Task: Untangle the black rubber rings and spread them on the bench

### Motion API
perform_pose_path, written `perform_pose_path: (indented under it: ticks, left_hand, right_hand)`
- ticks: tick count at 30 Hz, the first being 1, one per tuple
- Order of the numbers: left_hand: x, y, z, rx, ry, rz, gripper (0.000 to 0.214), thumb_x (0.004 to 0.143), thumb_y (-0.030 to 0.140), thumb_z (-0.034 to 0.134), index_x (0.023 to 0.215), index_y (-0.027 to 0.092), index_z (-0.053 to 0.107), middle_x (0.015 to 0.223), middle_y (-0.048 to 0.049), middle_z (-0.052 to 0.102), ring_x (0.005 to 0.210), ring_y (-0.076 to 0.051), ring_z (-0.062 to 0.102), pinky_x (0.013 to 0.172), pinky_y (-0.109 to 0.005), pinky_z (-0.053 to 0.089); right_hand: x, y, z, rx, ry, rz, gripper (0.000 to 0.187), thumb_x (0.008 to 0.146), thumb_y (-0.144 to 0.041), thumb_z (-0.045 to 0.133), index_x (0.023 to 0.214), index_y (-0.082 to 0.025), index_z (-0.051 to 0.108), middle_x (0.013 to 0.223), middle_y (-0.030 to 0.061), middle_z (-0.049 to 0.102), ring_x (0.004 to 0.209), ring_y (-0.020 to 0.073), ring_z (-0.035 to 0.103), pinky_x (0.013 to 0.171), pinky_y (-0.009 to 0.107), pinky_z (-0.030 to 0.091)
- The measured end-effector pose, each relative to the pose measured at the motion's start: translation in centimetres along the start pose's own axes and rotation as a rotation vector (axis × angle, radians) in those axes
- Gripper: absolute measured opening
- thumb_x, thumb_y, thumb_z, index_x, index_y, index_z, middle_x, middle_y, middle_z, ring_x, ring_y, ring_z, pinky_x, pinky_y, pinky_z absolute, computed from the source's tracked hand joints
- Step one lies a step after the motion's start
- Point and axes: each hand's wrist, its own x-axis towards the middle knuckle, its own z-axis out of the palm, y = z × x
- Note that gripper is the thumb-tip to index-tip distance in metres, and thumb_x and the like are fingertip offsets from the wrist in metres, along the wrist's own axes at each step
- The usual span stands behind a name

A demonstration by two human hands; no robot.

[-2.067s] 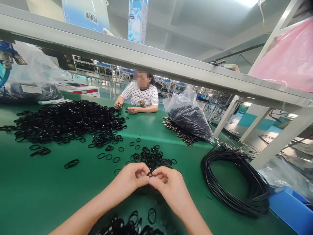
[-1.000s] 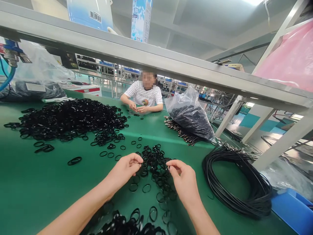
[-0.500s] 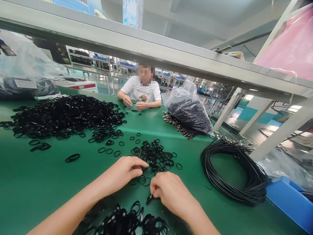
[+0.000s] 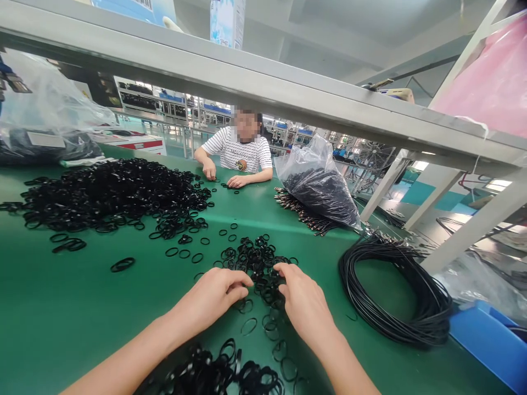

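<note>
A small heap of black rings [image 4: 256, 255] lies mid-table, between my two hands. My left hand [image 4: 220, 291] is at its near left side, fingers curved and the thumb a little apart. On the right edge of that heap rests my right hand [image 4: 303, 293], its forefinger and thumb spread around some rings without gripping them. Loose rings [image 4: 248, 327] trail from there toward me. Closest to me is another pile of black rings [image 4: 201, 373], cut off by the bottom of the view.
A large mound of black rings [image 4: 111, 192] covers the left. Rightward lie a coil of black cable [image 4: 349, 285], a clear bag of dark parts [image 4: 323, 189] and a blue bin [image 4: 486, 340]. A co-worker [image 4: 242, 148] sits opposite. A metal shelf beam [image 4: 263, 71] crosses overhead.
My right hand has moved away from me to the middle heap and let go of a black ring. More rings lie strewn toward the near pile. The co-worker's hands have moved apart.
</note>
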Motion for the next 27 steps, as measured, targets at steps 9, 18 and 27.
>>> perform_pose_path:
  ticks: [9, 18, 27]
  left_hand:
    - [-0.2, -0.9, -0.4, 0.243, 0.047, 0.086, 0.024, 0.081, 0.027, 0.049, 0.099, 0.030, 0.064, 0.083, -0.0003, 0.063, 0.071, -0.018, 0.058, 0.062, -0.024, 0.040]
    - [-1.6, -1.1, -5.2, 0.171, -0.124, -0.017, 0.019, 0.082, 0.028, 0.051, 0.095, 0.028, 0.064, 0.093, 0.0003, 0.056, 0.084, -0.019, 0.055, 0.069, -0.023, 0.042]
    - [-9.2, -3.1, -6.9, 0.037, -0.368, -0.212, 0.036, 0.061, 0.022, 0.068, 0.096, 0.027, 0.061, 0.106, 0.0000, 0.051, 0.095, -0.022, 0.051, 0.077, -0.024, 0.044]
  right_hand:
    - [-0.4, -0.6, -0.2, -0.233, -0.278, -0.114, 0.028, 0.070, -0.002, 0.053, 0.073, -0.026, 0.068, 0.072, -0.0017, 0.068, 0.072, 0.0163, 0.062, 0.057, 0.024, 0.030]
    - [-1.3, -0.3, -0.9, -0.131, -0.234, -0.169, 0.054, 0.070, 0.004, 0.039, 0.101, -0.034, 0.063, 0.096, -0.0030, 0.066, 0.083, 0.0156, 0.062, 0.066, 0.024, 0.035]
    - [-2.5, -1.4, -1.4, -0.095, -0.661, -0.045, 0.052, 0.046, 0.002, 0.070, 0.088, -0.029, 0.066, 0.090, -0.0018, 0.061, 0.084, 0.0177, 0.057, 0.060, 0.020, 0.033]
